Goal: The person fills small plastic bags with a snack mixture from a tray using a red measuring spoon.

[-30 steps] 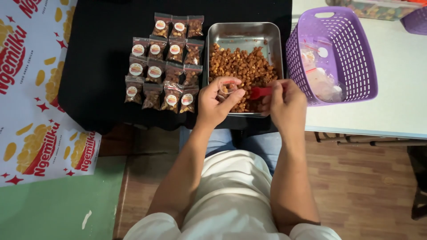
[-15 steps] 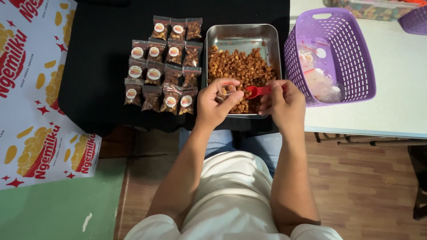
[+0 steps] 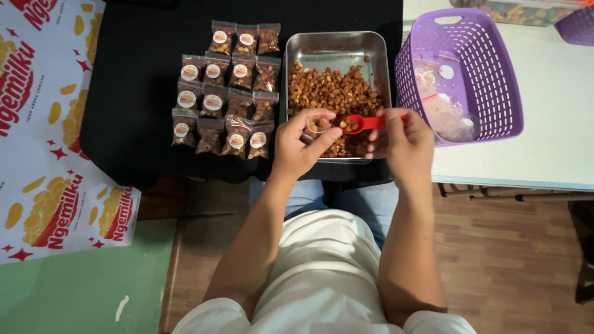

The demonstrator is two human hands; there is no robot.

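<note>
Since a moment ago our right hand point(image 3: 402, 139) has brought one loaded red scoop point(image 3: 362, 123) to one small clear bag point(image 3: 318, 124) pinched in our left hand point(image 3: 300, 145), above one steel tray point(image 3: 337, 44); fifteen filled packets point(image 3: 226, 89) lie beside it.

Red scoop point(image 3: 362, 123): level, bowel end left, loaded w/ brown snack bits, over the steel tray's point(image 3: 337, 43) near half. Small clear bag point(image 3: 320, 123) (mouth open) just beside its tip, above the tray's snack heap point(image 3: 334, 93).
</note>
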